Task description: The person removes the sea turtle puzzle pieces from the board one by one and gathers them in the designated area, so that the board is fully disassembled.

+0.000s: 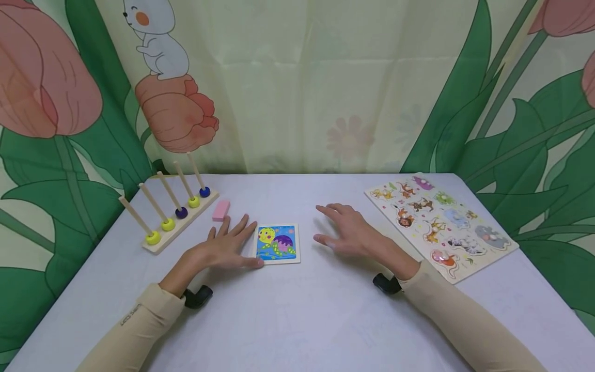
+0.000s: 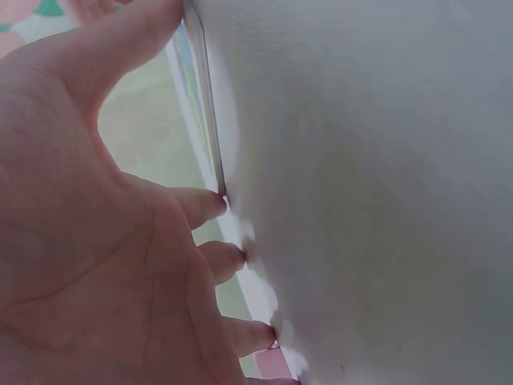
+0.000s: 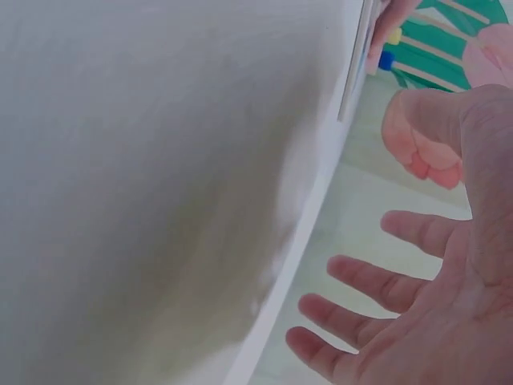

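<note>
Your left hand lay with fingers spread, thumb and index touching the turtle picture board. Your right hand, fingers apart, hung off its other side. Pink block just beyond left fingertips; animal puzzle board right of right fingers.

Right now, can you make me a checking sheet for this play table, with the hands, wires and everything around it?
Surface: white table.
Job's things: turtle picture, face up.
Clutter: pink block beside the peg stand, which has a bead on each of five pegs; animal board on the right side.
Left hand: fingers spread, touching the turtle picture's left side.
Right hand: apart from the picture, holding nothing.
Cables: nothing seen.
Surroundings: curtain printed with big flowers and a white animal.
</note>
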### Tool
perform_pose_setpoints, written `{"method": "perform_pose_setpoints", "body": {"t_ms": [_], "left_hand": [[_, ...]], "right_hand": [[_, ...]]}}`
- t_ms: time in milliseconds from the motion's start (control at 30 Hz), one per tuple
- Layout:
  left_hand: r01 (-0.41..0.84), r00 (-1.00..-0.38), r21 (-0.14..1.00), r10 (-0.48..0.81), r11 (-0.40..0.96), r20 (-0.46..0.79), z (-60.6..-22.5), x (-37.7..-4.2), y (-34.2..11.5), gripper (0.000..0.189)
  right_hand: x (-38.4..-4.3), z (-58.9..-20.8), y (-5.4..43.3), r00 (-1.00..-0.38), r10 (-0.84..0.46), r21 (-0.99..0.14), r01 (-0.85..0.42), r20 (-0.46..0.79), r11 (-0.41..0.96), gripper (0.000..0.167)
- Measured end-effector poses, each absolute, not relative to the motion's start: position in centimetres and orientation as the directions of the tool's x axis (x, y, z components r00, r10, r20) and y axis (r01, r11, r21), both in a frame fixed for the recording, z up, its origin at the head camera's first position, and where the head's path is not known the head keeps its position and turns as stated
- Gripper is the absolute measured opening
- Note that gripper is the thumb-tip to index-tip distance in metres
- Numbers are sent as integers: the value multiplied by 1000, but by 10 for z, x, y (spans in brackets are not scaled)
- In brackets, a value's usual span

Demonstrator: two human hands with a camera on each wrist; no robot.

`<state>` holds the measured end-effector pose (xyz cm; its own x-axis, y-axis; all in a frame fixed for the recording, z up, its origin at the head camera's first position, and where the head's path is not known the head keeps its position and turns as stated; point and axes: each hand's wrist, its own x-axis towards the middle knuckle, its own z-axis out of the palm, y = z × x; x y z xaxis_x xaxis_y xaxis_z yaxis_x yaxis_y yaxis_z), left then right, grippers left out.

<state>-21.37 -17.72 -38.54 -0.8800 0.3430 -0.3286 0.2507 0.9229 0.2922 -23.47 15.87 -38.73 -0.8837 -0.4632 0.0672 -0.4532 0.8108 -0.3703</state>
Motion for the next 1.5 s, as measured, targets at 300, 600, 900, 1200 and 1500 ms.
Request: {"method": "perform_pose_setpoints", "body": {"t_ms": [300, 600, 900, 1200, 1500], "left_hand": [[260, -876, 288, 351, 922, -332, -387, -215, -175, 112], [258, -873, 294, 353, 920, -338, -388, -215, -170, 113], [269, -871, 281, 357, 921, -338, -389, -215, -163, 111], [267, -869, 284, 357, 921, -341, -392, -215, -164, 112], [271, -871, 307, 369, 912, -325, -399, -217, -168, 118]], "right_hand": [[-233, -385, 148, -874, -484, -390, -458, 36, 799, 75], [-235, -387, 132, -849, -527, -372, -502, 37, 781, 69], [-237, -386, 116, -838, -546, -369, -509, 7, 777, 57], [-241, -386, 97, -817, -577, -361, -532, -21, 766, 56], [-251, -388, 79, -748, -663, -383, -603, -36, 700, 49]]}}
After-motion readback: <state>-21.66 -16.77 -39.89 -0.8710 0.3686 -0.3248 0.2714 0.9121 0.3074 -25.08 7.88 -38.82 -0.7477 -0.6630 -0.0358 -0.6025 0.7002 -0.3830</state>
